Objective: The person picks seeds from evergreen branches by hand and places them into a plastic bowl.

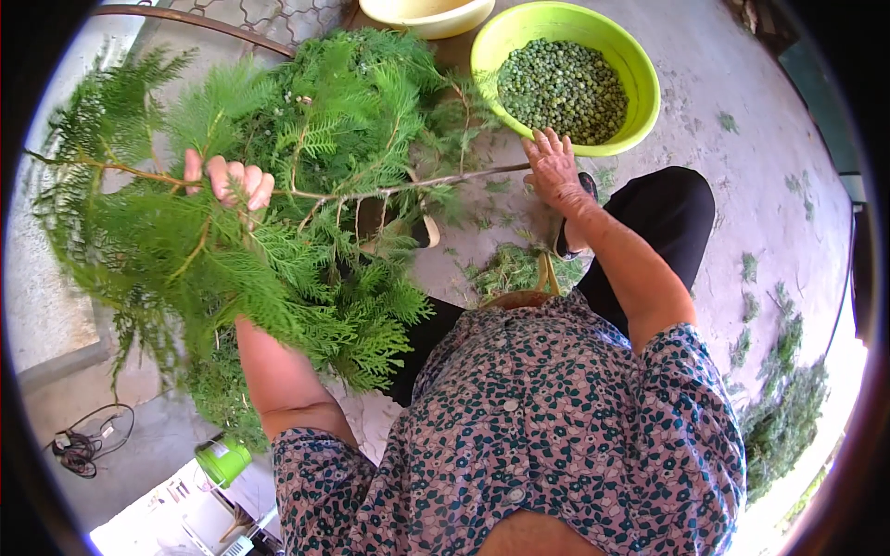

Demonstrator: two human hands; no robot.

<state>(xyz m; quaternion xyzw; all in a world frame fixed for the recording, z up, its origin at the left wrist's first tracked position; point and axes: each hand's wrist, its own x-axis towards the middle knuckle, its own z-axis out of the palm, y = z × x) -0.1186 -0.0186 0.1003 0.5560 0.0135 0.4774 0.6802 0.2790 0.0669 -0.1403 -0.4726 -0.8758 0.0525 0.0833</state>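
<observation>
A long leafy conifer branch [403, 188] stretches across in front of me, with flat, fern-like green sprays hanging from its left part. My left hand [232, 181] is closed around its stem among the foliage, and the sprays cover that wrist. At the bare, thicker end, my right hand [556, 174] grips the stem, its fingers pointing away from me. Just beyond the right hand stands a lime-green basin [642, 93], partly filled with small round green cones or berries [561, 91].
A heap of cut conifer sprays [362, 69] lies at the far left, beside a cream basin [436, 20]. Trimmed sprigs [519, 271] litter the floor by my feet, with more greenery [783, 426] at the right. A coiled dark cable [82, 449] and a green container [222, 461] sit lower left.
</observation>
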